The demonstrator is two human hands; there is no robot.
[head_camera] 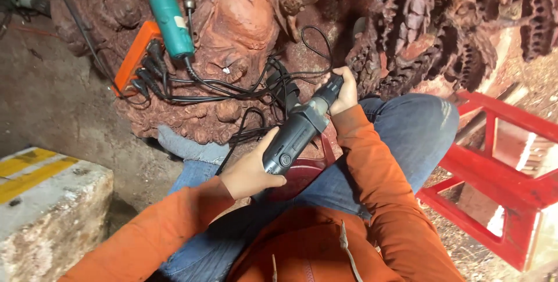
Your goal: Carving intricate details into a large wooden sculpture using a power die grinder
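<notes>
Orange sleeves nearest; I'm readying the black grinder (299,131) over my lap.
Left hand (250,172) fingers clamp its rear, right hand (344,91) fingers wrap its nose; next needs steady aim at the red carving (244,20).

dirt floor (52,102), concrete block (46,212), red stool (500,166)

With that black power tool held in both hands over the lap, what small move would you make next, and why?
Probably swing the tool's nose up toward the carved red wood. The left hand grips the rear of the black power tool and the right hand holds its front end, right beside the carving but not visibly touching it.
</notes>
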